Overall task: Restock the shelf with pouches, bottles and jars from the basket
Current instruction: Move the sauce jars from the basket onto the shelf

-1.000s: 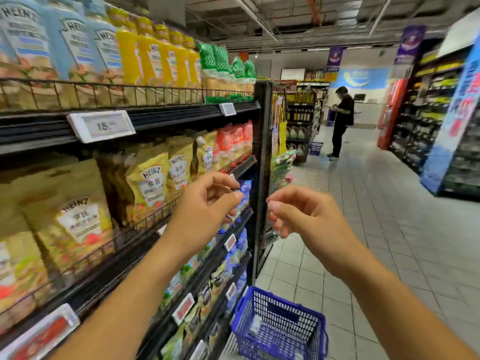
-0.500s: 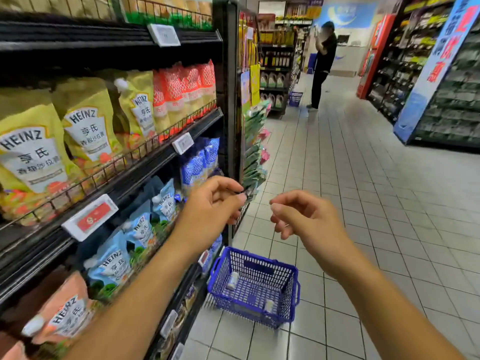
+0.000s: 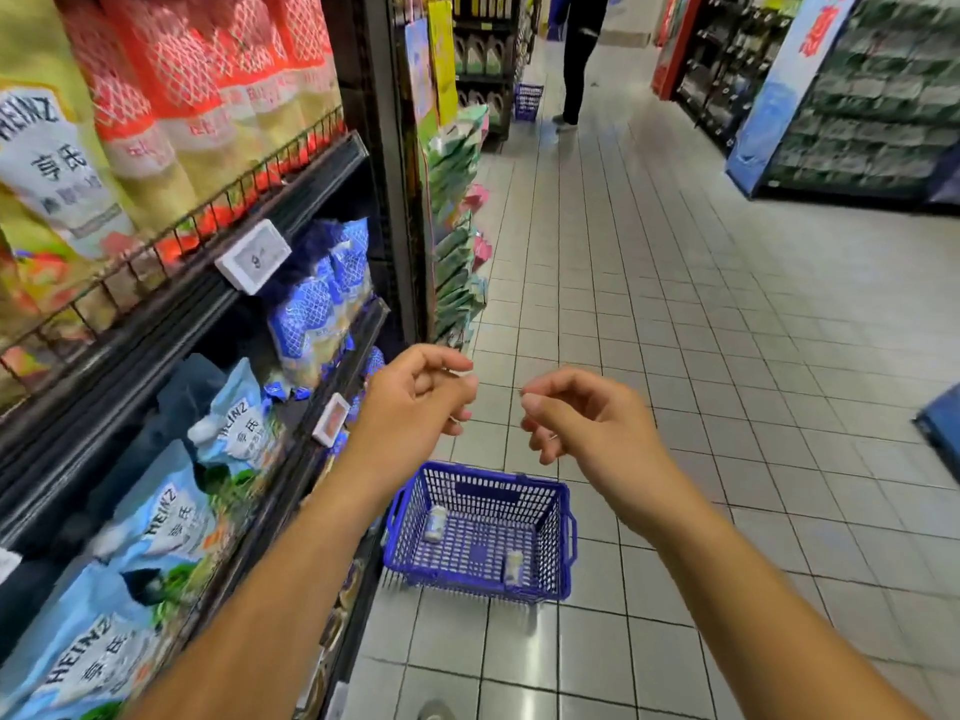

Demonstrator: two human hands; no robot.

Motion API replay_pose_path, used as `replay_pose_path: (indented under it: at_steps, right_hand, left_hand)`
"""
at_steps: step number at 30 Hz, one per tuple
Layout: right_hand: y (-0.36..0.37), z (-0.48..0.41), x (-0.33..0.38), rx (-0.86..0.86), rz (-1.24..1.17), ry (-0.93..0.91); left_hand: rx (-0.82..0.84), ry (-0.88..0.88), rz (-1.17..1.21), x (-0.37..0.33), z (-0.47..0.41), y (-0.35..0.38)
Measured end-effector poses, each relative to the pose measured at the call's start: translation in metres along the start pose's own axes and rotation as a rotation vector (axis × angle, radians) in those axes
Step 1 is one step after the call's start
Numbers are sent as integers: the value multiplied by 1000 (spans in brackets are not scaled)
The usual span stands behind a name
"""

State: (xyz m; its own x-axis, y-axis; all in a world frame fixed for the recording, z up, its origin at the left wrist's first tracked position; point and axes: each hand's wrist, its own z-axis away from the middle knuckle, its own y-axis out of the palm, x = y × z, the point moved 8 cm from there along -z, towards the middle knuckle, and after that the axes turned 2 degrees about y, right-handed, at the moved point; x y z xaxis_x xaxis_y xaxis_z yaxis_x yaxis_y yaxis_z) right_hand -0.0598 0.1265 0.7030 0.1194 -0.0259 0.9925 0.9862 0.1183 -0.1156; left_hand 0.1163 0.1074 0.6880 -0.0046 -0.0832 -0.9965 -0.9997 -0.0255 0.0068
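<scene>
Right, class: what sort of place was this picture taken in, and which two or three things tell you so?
Most likely a supermarket aisle: the shelves hold rows of identical Heinz pouches, price tags sit on their edges, and a blue basket stands on the tiled floor.

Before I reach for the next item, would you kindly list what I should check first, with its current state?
1. Left hand free: ok, loosely curled, holding nothing.
2. Right hand free: ok, likewise empty.
3. Stock left in the blue basket: ok, a small container lies by its left wall and a second container near its front.
4. Basket access: ok, it sits open-topped on the floor tiles beside the shelf, below both hands.
5. What the containers are: cannot tell, too small and blurred.
6. Aisle nearby: ok, the only other person stands far down it.
</scene>
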Motion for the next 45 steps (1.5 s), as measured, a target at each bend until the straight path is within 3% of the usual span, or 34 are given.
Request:
replay_pose_path:
  at_steps: [12, 24, 36, 45]
  right_hand:
    - [-19, -68, -67, -110, -20, 166]
    - [-54, -163, -172, -90, 3, 331]
    - [-95, -221, -349, -50, 50, 634]
    - [-97, -218, -525, -48, 56, 940]
  left_hand:
    - [83, -184, 57, 81, -83, 14]
    - [75, -372, -11, 193, -162, 35]
    - [-21, -730, -58, 364, -207, 72]
    - [-66, -992, -225, 540, -204, 33]
